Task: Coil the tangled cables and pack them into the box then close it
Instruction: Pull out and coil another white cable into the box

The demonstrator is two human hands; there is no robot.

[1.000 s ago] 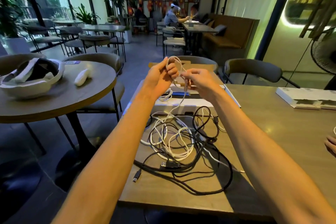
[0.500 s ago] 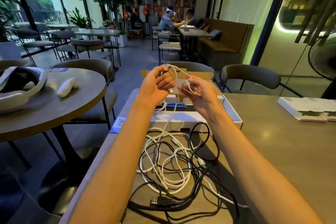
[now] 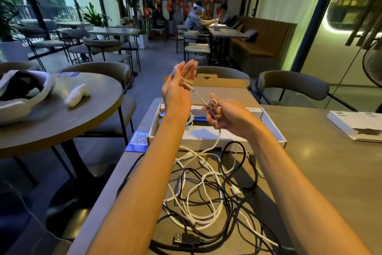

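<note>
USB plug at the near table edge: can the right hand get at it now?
Probably, but not freely: the USB plug lies uncovered atop the tangle, yet the right hand holds a white cable strung to the left hand.

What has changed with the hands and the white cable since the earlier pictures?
The left hand opened: its fingers are now straight, with the white cable wound around them. The right hand moved away, right and down, pinching the cable and drawing it taut. The tangled pile and the open box stayed as they were.
</note>
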